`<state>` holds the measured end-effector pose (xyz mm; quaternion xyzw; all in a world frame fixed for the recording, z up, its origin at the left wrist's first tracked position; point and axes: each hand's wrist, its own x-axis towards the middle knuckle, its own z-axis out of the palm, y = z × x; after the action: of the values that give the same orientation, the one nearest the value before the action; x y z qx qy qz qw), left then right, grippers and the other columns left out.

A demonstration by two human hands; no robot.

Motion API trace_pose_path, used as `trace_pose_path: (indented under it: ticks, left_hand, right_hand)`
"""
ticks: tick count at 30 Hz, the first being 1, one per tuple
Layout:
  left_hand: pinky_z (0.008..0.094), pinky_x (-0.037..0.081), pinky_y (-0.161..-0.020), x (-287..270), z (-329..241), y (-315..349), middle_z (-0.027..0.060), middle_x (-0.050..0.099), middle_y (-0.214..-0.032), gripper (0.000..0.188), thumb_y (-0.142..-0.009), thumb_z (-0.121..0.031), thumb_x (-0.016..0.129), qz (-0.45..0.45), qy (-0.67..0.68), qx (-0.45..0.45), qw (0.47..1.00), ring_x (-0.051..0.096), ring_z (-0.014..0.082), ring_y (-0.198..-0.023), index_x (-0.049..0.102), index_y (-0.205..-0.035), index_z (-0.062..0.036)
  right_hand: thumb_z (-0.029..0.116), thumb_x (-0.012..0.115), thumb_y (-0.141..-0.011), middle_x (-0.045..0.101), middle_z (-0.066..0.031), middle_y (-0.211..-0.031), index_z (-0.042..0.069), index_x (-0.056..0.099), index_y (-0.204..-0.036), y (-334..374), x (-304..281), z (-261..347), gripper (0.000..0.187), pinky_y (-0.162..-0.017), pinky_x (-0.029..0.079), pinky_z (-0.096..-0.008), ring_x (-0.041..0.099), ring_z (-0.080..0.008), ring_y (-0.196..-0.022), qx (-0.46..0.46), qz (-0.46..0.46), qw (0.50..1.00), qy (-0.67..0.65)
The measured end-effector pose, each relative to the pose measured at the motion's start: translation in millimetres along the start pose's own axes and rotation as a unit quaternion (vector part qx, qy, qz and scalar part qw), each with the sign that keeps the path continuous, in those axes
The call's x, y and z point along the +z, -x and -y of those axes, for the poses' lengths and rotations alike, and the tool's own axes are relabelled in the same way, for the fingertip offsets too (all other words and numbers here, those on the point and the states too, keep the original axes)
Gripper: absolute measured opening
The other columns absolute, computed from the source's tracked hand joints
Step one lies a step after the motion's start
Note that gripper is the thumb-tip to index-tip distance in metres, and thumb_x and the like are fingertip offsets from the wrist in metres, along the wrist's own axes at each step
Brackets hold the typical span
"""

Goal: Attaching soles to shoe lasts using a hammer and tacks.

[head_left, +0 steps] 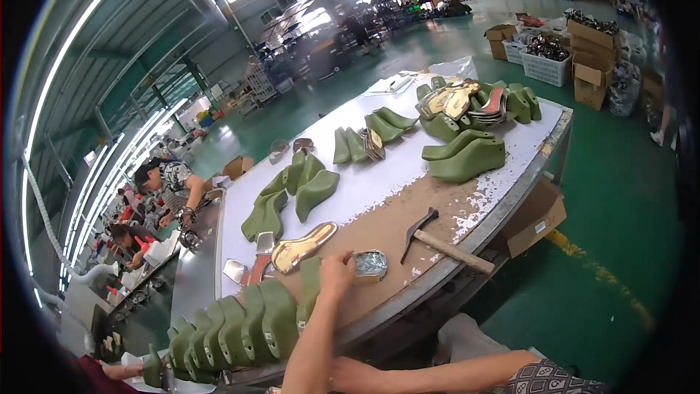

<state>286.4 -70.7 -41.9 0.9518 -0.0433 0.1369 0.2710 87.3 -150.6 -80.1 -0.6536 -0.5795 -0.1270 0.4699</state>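
My left hand (337, 273) is at the left edge of a small metal tin (370, 264) filled with tiny silvery pieces, perhaps nails. Its fingers are curled closed; what they hold, if anything, is too small to make out. A green shoe last (309, 282) stands just left of that hand, partly behind the forearm. My right hand (353, 375) lies low at the table's near edge, its fingers hidden behind my left forearm. A row of green shoe lasts (232, 330) runs leftward along the near edge. A gold insole-shaped piece (304, 246) lies beyond the tin.
A hammer (453, 251) with a wooden handle rests right of the tin, its handle overhanging the table edge. More green lasts (467, 159) and stacked gold pieces (449, 101) lie farther off. A cardboard box (531, 220) is under the table's right side. Co-workers (175, 190) are at the left.
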Motion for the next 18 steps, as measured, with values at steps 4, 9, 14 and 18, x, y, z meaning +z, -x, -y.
trace_pose_path:
  ticks: [4, 9, 14, 18]
  left_hand:
    - [0.0344, 0.054, -0.072, 0, 3, 4, 0.0155, 0.071, -0.083, 0.028, -0.082, -0.017, 0.064, -0.027, -0.015, 0.034, 0.999, 0.070, 0.0257, -0.076, 0.069, -0.108, -0.0071]
    - [0.0247, 0.051, -0.062, -26, -21, 25, 0.0093, 0.071, -0.080, 0.021, -0.087, -0.011, 0.065, -0.011, 0.257, -0.054, 0.965, 0.066, 0.0110, -0.069, 0.068, -0.105, -0.0016]
    - [0.0247, 0.053, -0.071, -106, -59, 130, 0.0083, 0.070, -0.087, 0.018, -0.088, -0.002, 0.063, -0.032, 0.351, -0.100, 0.930, 0.065, 0.0129, -0.077, 0.064, -0.106, 0.0019]
    - [0.0281, 0.048, -0.077, -138, -45, 222, 0.0088, 0.064, -0.088, 0.011, -0.082, 0.002, 0.066, -0.138, 0.085, 0.017, 0.987, 0.061, 0.0181, -0.085, 0.065, -0.093, -0.0005]
  right_hand:
    - [0.022, 0.067, -0.069, 0.046, -0.0193, -0.133, 0.007, 0.054, -0.120, -1, -4, 6, 0.055, -0.104, 0.035, -0.0488, 0.039, -0.0388, -0.127, -0.014, 0.025, 1.000, 0.003]
    - [0.017, 0.065, -0.071, 0.049, -0.0163, -0.125, 0.007, 0.054, -0.116, 4, 12, 2, 0.048, -0.094, 0.039, -0.0457, 0.045, -0.0334, -0.116, 0.007, 0.044, 0.998, 0.052]
    - [0.022, 0.069, -0.067, 0.053, -0.0118, -0.112, 0.006, 0.053, -0.112, 2, 6, 2, 0.050, -0.085, 0.043, -0.0370, 0.050, -0.0273, -0.104, 0.021, 0.115, 0.988, 0.100]
    - [0.025, 0.074, -0.063, 0.054, -0.0159, -0.113, 0.003, 0.053, -0.110, 4, 5, -9, 0.055, -0.090, 0.043, -0.0408, 0.052, -0.0311, -0.104, 0.019, 0.088, 0.993, 0.071]
